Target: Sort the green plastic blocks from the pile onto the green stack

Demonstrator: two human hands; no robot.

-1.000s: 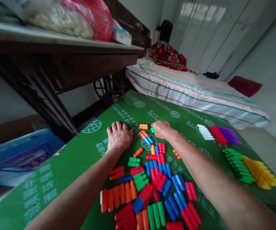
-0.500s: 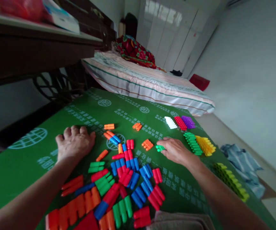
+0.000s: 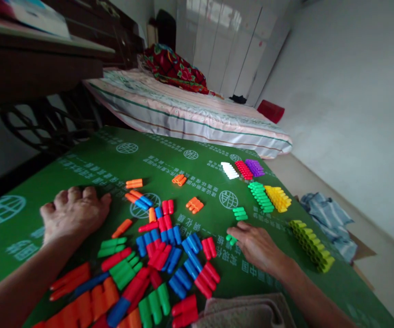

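Pinching a small green piece point(image 3: 231, 238) at its fingertips, the right hand point(image 3: 258, 248) sits low on the green board point(image 3: 204, 177) toward its right edge, just beside the mixed pile point(image 3: 169, 248). The left hand point(image 3: 72, 212) lies palm down near the left edge, holding nothing. So shallow a pinch could let the piece slip, and the right forearm could brush the pile and scatter it.

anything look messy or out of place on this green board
Yes. Near the left hand the mixed pile lies jumbled, red, blue, green and orange together, while the far rows are one colour each. A small green cluster sits apart from the green row, by the right hand.
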